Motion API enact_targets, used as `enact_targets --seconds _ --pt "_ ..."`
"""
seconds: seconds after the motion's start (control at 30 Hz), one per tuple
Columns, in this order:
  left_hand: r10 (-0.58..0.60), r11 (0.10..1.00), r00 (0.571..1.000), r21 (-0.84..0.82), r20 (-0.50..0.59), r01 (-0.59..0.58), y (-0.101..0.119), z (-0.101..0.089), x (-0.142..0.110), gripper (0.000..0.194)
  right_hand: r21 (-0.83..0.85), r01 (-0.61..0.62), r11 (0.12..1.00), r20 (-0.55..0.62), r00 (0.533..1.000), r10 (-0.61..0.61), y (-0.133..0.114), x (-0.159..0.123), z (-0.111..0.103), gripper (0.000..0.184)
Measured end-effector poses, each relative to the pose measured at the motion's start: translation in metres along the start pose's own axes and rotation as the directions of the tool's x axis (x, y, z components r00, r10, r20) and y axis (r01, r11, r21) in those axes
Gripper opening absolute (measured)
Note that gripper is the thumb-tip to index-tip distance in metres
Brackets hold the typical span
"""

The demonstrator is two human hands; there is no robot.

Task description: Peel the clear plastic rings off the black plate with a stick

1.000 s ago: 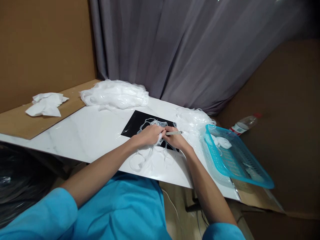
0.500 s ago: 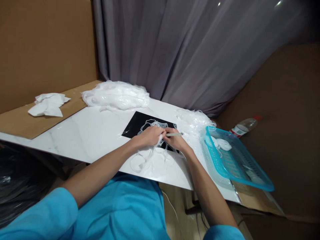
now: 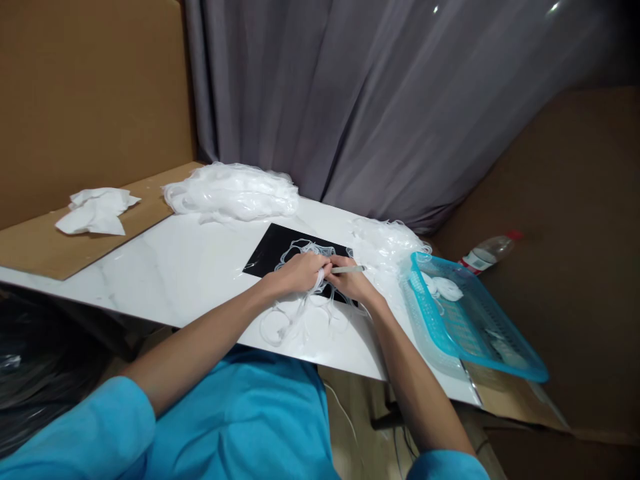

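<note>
My left hand (image 3: 303, 271) is closed on a bunch of thin white cords (image 3: 319, 281) over the middle of a black rectangular sheet (image 3: 264, 255). Loops of the same cord spread on the sheet beyond my fingers, and loose ends trail toward the table's front edge. Fingertip to fingertip with it, my right hand (image 3: 354, 283) grips a slim, pale, pen-like tool (image 3: 350, 269) whose darker end points right. The tool's working end is hidden between my hands, so its exact kind does not show.
White bundles in clear plastic (image 3: 233, 192) lie at the back left, and another white pile (image 3: 387, 240) at the right. A blue basket (image 3: 430, 320) holds white coils. Behind it leans a plastic bottle (image 3: 493, 250). Crumpled tissue (image 3: 100, 210) rests on cardboard (image 3: 60, 259).
</note>
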State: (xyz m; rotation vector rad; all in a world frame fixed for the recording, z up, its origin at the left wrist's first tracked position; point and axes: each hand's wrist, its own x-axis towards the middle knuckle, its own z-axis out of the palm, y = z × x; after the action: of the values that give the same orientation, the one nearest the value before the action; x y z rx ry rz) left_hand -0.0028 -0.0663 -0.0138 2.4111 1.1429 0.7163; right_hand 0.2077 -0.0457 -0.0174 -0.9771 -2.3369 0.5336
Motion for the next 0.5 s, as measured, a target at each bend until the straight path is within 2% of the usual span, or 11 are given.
enact_targets --seconds 0.5 --pt "0.012 1.000 1.000 0.011 -0.016 -0.011 -0.0025 0.0024 0.0005 0.033 -0.077 -0.009 0.997 0.006 1.000 0.010 0.0013 -0.0006 0.0018 0.018"
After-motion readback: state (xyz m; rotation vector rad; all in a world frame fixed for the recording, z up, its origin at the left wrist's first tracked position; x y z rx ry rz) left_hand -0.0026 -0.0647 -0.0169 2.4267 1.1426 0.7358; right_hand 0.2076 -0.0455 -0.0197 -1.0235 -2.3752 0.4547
